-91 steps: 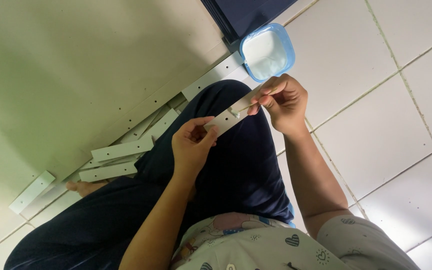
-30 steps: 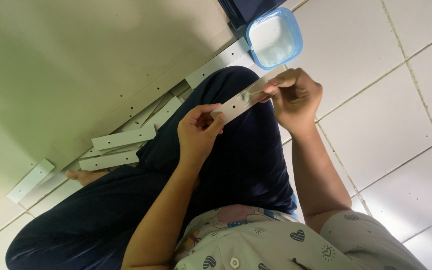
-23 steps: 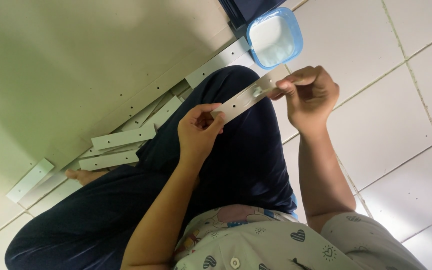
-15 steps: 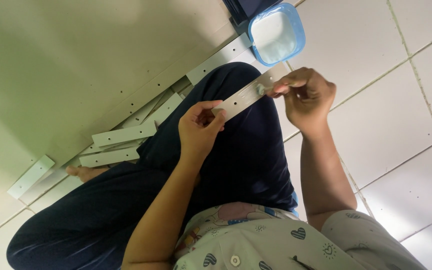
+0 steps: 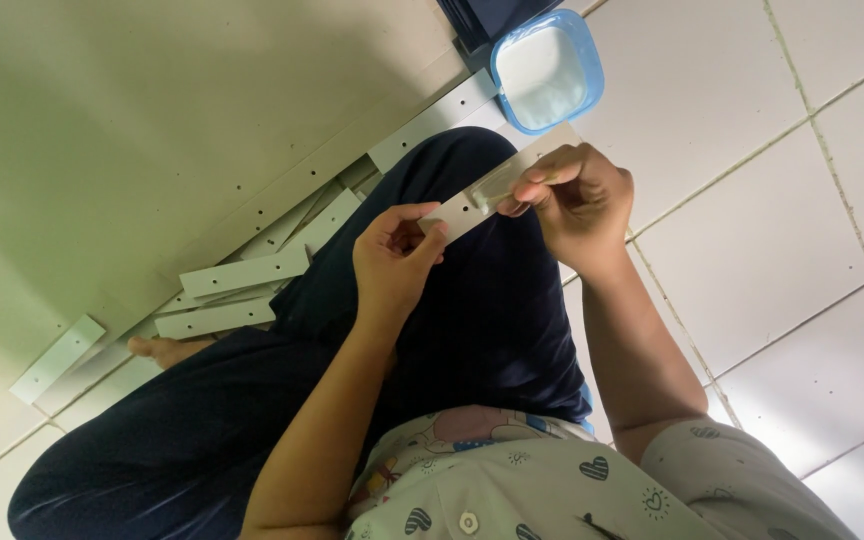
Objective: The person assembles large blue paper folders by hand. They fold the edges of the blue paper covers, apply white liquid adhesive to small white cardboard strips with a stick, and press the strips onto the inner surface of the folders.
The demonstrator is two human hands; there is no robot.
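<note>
a pale tiled floor (image 5: 752, 260) runs to the right, and a large white board (image 5: 152, 130) with small holes lies on the left. the person sits with dark trousers across the middle of the view. the left hand (image 5: 392, 262) pinches the lower end of a narrow white strip (image 5: 472, 200) between thumb and fingers; the right hand (image 5: 577, 200) is curled over the upper end, fingertips pressed at a spot near its middle. the strip hangs in the air above the knee, tilted. to do this well, the left hand should hold the strip steady while the right fingers work squarely over the hole. a blue tub (image 5: 547, 70) sits on the floor just beyond, and more loose strips (image 5: 242, 272) lie near the board.
</note>
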